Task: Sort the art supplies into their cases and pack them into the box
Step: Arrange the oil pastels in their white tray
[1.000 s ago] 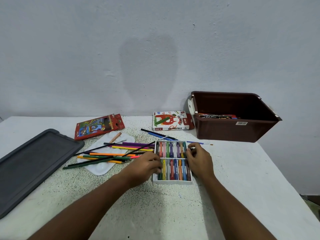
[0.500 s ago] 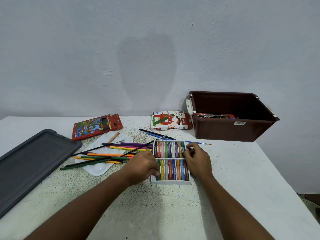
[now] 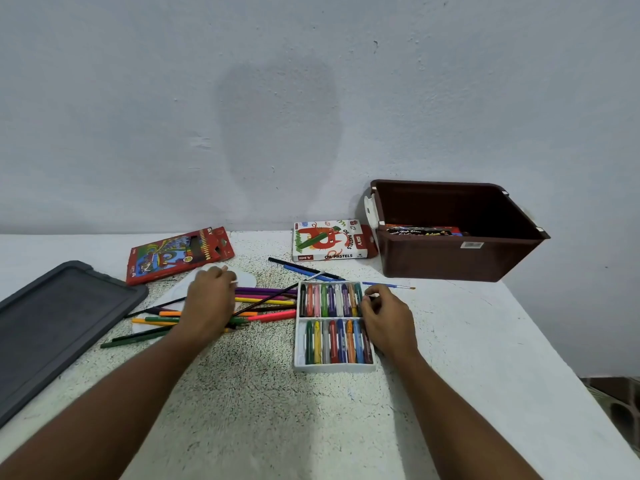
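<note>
Bare wall, speckled bench

A pale grey wall (image 3: 311,98) with a darker patch rises behind the white, black-flecked bench (image 3: 277,410); floor shows at lower right.

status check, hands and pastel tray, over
Left hand over the loose pencils, grip unclear. Right hand at the pastel tray, fingers curled on its right edge. Oil pastels box unobstructed.
</note>
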Tool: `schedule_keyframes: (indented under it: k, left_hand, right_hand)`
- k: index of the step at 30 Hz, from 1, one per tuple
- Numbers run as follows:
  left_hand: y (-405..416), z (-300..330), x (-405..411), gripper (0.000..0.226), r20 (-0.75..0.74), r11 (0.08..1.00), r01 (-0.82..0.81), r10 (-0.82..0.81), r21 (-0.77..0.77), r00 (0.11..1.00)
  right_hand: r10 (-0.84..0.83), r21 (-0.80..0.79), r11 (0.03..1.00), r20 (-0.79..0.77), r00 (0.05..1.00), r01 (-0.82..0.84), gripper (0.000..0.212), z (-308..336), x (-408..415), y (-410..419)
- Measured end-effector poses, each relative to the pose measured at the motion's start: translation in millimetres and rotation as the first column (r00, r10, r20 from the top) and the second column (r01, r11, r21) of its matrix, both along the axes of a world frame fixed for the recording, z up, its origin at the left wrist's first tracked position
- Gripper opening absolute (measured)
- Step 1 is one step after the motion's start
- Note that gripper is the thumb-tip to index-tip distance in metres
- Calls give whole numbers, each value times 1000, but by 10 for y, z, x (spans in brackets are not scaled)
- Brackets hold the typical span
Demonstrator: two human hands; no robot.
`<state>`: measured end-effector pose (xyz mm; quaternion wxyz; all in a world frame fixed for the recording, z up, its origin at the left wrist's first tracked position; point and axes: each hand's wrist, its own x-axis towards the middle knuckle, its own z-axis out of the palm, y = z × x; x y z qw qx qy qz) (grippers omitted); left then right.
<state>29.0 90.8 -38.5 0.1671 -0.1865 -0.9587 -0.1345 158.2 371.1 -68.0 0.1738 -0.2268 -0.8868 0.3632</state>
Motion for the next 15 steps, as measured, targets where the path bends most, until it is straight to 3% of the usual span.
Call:
schedule_keyframes:
  k: [7, 15]
  left_hand:
    - [-141, 13, -328, 22, 85, 990, -125, 130, -59, 988]
    - [-106, -18, -482, 19, 121, 947, -212, 246, -243, 962]
  right_hand:
    - [-5, 27, 1000, 22, 1000, 4, 19, 13, -40, 3]
    - [4, 23, 1000, 29, 1000, -5, 18, 21, -59, 11]
